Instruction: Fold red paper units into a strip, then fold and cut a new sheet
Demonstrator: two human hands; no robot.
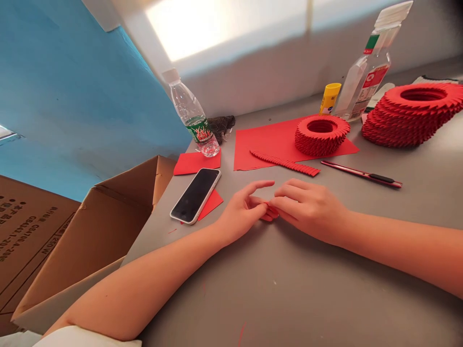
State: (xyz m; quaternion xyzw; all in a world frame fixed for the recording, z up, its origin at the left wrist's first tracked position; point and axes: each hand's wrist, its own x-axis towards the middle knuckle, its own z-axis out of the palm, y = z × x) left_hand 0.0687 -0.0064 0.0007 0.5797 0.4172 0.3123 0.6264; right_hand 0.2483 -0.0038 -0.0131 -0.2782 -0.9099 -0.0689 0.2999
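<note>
Both hands meet over the grey table, pinching a small piece of red paper (272,210) between them. My left hand (248,208) has its thumb on the paper, with the index finger stretched out above. The fingers of my right hand (307,205) close on the paper's other side and hide part of it. Just beyond the hands lies a curved row of folded red paper pieces (285,163). Behind it, a small ring of interlocked red paper pieces (321,135) rests on a red paper sheet (258,144). A utility knife (361,174) lies to the right.
A phone (196,196) lies at left on red paper, near a water bottle (195,118). A larger stack of red paper rings (412,115), a glue stick (329,99) and a clear bottle (369,72) stand at back right. An open cardboard box (108,212) adjoins the table's left edge.
</note>
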